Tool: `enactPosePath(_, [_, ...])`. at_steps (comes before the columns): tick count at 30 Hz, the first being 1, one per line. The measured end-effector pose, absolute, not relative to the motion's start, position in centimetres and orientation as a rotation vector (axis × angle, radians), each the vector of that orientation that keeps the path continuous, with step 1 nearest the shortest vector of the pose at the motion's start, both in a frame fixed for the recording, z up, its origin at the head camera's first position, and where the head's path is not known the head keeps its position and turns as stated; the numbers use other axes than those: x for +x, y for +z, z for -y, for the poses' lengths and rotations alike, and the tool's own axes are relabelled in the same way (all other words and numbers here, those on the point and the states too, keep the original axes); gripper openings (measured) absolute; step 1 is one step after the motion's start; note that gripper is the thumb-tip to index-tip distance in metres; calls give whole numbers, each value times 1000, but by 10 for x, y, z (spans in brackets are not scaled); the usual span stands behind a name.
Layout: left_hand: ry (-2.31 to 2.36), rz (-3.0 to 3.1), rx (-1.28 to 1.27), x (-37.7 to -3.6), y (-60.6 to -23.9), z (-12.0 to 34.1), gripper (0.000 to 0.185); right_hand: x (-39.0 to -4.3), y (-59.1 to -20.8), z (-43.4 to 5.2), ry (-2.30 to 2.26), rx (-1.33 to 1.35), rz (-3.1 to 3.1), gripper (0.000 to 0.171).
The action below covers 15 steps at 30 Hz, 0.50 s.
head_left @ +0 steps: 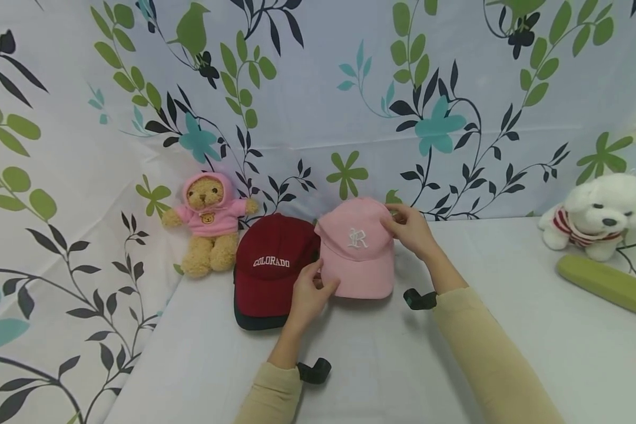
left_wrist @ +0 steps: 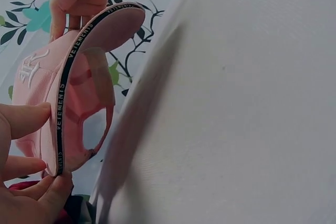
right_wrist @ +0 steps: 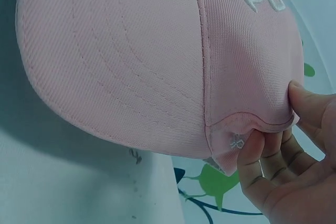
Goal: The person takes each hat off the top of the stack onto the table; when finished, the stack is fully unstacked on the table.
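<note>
Pinching pink cap (head_left: 357, 252), left fingers (left_wrist: 23, 166) closed on brim (head_left: 364, 280), right fingers (right_wrist: 251, 163) on crown (head_left: 341, 227)

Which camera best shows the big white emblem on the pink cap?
The head view: the big white emblem faces the camera, whole, on the pink cap. The left wrist view shows it obliquely; the right wrist view shows only part, cut off by the top edge.

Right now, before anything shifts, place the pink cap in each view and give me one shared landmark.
Head: pink cap just right of centre, beside the red cap.
Left wrist: left half, its inside showing.
Right wrist: large, across the upper and middle frame, cut off at the top.
Landmark: its white emblem.
</note>
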<state>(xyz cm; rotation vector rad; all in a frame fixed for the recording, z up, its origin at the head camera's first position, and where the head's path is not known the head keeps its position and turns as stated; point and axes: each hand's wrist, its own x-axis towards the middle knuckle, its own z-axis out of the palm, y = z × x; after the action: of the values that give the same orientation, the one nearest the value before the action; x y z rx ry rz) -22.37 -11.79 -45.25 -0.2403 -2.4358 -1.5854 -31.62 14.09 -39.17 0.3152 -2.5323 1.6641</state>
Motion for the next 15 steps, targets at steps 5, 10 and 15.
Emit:
enactPosePath(5, [-1561,2464,-255,-225,-458,116,60,-316,-402,-144,1656,261,2547,47])
enactPosePath(10, [-1505,2518,-227,-223,-462,115,59,-318,-416,-145,1681,229,2568,48])
enactPosePath(15, [-1438,2600,-248,-221,-464,113,60,-317,-421,-144,1681,202,2586,47])
